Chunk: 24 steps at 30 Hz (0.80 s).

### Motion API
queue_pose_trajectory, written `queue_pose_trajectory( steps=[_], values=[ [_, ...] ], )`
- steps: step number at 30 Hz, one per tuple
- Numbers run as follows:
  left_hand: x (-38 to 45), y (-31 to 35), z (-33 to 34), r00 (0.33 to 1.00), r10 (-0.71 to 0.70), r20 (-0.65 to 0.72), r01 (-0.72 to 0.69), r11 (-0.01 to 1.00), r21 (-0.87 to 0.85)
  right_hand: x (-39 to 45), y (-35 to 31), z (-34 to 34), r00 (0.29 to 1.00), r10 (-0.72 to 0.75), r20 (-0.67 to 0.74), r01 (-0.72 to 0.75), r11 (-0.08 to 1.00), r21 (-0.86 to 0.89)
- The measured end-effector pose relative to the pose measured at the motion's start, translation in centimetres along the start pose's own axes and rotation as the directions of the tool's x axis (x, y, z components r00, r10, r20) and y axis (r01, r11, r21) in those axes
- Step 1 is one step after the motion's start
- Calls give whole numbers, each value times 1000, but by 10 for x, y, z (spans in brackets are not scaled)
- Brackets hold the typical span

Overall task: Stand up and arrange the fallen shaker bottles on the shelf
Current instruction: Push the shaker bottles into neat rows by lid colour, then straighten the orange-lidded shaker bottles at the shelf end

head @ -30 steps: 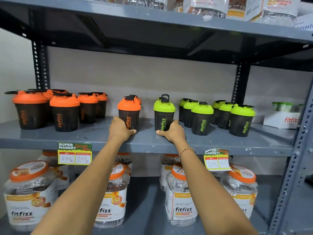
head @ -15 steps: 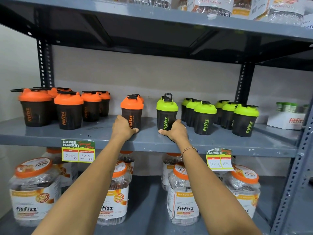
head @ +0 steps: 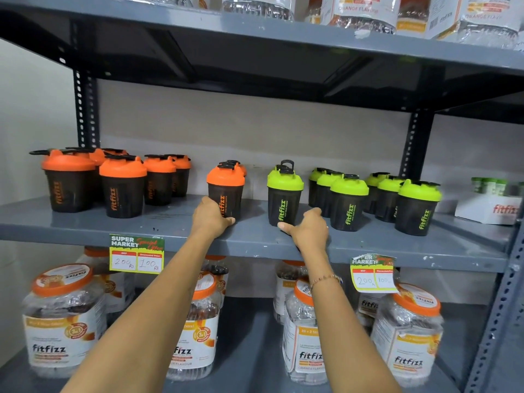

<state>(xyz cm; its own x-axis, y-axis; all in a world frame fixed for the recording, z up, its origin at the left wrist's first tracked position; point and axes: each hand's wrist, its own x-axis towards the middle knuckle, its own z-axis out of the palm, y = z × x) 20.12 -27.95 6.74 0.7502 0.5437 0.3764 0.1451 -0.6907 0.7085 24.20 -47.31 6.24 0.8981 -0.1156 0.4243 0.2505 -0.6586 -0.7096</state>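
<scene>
1. A cluster of orange-lidded shaker bottles (head: 122, 186) stands upright at the left end of the grey shelf (head: 85, 225), near the left upright post (head: 86, 114).
2. A yellow price tag (head: 136, 253) hangs from the shelf's front edge below that cluster.
3. The left hand (head: 211, 218) rests on the shelf with its grip wrapped around the base of one orange-lidded bottle (head: 226, 191); the bottle stands upright, and a second orange lid shows just behind it.
4. A bare strip of shelf separates that bottle from a green-lidded bottle (head: 285, 194), also upright, with another green lid behind it.
5. The right hand (head: 310, 231) sits at the foot of the green-lidded bottle, its grip loosely open, thumb near the bottle's base; contact cannot be judged.
6. To the right stand two groups of green-lidded bottles (head: 347, 202), all upright and close together, crowding that side.
7. A second price tag (head: 373, 275) hangs below them.
8. A white box (head: 487, 209) sits at the far right.
9. Large plastic jars (head: 63, 321) fill the shelf below, behind both forearms.
</scene>
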Motion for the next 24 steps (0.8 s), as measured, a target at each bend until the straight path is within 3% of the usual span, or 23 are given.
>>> queue_pose_trajectory(
  steps=[6, 10, 17, 21, 24],
  values=[
    [-3, -6, -13, 997, -51, 50, 56, 993, -103, -40, -21, 16, 977, -201, -66, 207, 972, 113],
    [-8, -41, -51, 982, 49, -184, -72, 990, -120, -67, -69, 50, 950, -311, 20, 305, 941, 145],
    [3, -135, -160, 851, 187, -490, -258, 963, -82, -101, -162, 126, 939, -322, 121, 300, 939, 169],
    [21, -180, -203, 801, 91, -591, -133, 991, -28, -123, -198, 160, 940, -312, 139, 283, 940, 190],
    [45, -200, -223, 867, -3, -498, 9, 1000, 9, -132, -220, 174, 945, -276, 178, 240, 950, 198]
  ],
)
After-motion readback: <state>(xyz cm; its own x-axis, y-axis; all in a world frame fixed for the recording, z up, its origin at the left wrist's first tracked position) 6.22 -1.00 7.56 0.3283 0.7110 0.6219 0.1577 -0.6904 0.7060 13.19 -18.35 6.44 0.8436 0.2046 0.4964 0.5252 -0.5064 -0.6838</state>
